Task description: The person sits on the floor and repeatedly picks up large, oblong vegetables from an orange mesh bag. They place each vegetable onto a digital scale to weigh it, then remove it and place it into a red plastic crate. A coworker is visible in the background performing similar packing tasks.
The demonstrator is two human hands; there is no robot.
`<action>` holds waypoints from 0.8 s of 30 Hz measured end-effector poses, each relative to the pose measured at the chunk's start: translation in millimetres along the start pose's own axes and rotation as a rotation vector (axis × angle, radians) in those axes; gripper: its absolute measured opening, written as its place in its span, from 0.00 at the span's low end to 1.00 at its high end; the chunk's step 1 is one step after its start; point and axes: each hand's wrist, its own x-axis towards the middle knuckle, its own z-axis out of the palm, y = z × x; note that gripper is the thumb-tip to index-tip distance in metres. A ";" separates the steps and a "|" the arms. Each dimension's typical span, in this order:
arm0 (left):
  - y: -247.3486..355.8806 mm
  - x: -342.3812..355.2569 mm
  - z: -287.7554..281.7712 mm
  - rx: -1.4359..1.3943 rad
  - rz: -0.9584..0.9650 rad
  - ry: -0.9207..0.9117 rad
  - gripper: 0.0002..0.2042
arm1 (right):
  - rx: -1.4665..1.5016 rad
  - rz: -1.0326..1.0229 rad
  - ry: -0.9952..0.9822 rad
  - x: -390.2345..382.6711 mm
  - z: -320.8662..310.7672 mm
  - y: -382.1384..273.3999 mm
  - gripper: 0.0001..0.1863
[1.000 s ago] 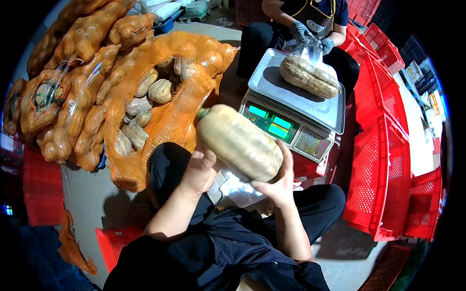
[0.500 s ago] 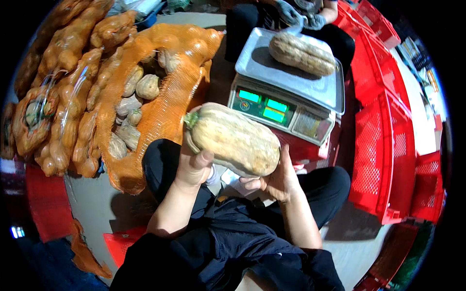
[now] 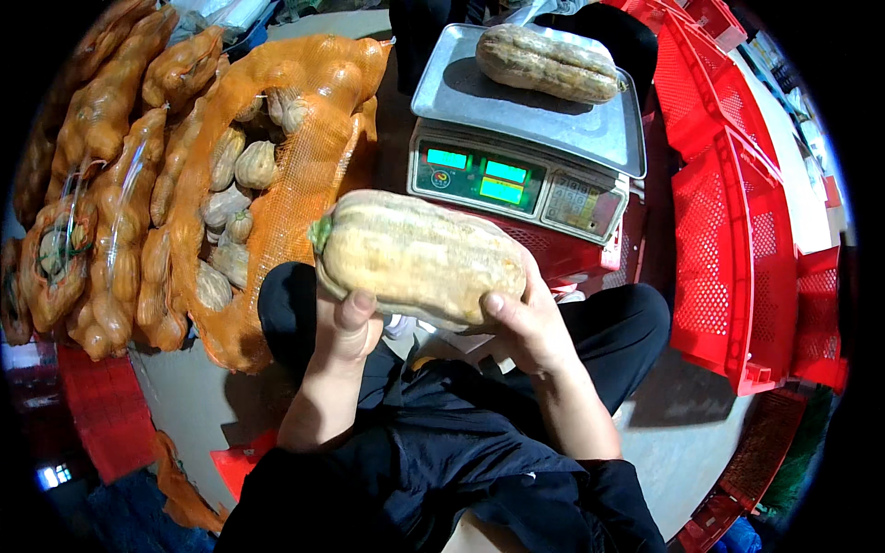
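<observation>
Left hand point(image 3: 347, 324) and right hand point(image 3: 536, 334) clasp pumpkin point(image 3: 419, 260) between them, stem leftward. Scale point(image 3: 530, 180) beyond; second pumpkin point(image 3: 548, 64) on its tray point(image 3: 590, 129).

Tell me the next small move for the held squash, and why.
I'd probably roll the pale squash slightly: the left hand and right hand support its ends, and its underside is hidden. Another squash occupies the scale, so perhaps wait there.

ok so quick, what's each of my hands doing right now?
Left hand: holding one end of the pale squash.
Right hand: holding the other end of the same squash.
</observation>
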 end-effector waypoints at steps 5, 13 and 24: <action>-3.5 -8.6 -19.2 -0.075 -0.056 -0.045 0.52 | -0.371 -0.215 -0.024 -8.9 0.0 -9.3 0.55; 17.8 -12.4 -18.3 0.117 -0.131 -0.193 0.47 | -0.425 -0.198 -0.184 -14.7 -35.4 -6.9 0.59; -31.8 -2.3 24.2 -0.322 -0.195 -0.042 0.51 | -0.358 -0.528 -0.006 -11.9 -68.7 2.8 0.68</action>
